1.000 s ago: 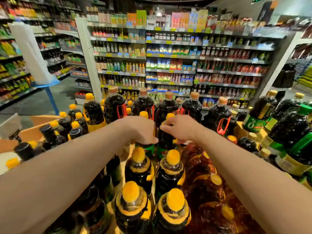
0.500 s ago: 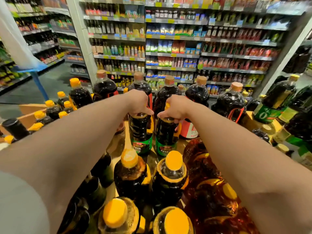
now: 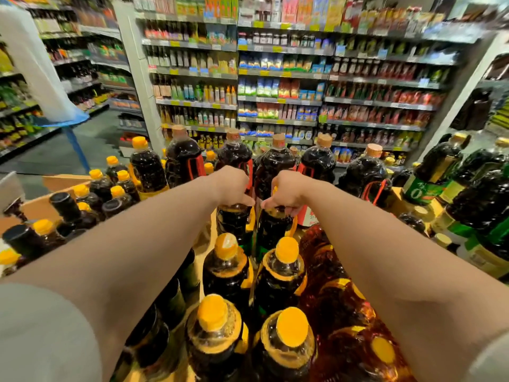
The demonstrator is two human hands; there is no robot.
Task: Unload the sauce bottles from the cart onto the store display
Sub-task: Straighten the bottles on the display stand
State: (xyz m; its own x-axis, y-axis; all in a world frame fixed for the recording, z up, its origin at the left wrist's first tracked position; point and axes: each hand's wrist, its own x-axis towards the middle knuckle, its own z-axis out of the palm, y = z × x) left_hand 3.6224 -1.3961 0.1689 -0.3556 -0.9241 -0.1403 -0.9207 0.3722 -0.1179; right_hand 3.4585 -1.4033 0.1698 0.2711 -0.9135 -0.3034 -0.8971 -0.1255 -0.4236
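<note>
Mid-frame, our left hand (image 3: 234, 188) and right hand (image 3: 286, 193), fingers curled, each grip a dark bottle top, placing pair (image 3: 256, 227); yellow-capped rows (image 3: 253, 299) at lower centre remain, seemingly unplaced.

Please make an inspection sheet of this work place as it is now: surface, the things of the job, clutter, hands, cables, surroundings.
Surface: wooden display stand, crowded with dark bottles.
Job's things: two dark sauce bottles, left bottle and right bottle, held side by side by their tops; four yellow-capped bottles stand nearer the camera.
Clutter: amber bottles wrapped in plastic film at right; green-labelled bottles at far right.
Hands: left hand grips the left bottle's top; right hand grips the right bottle's top.
Cables: nothing seen.
Surroundings: stocked store shelves behind; aisle floor at left.
</note>
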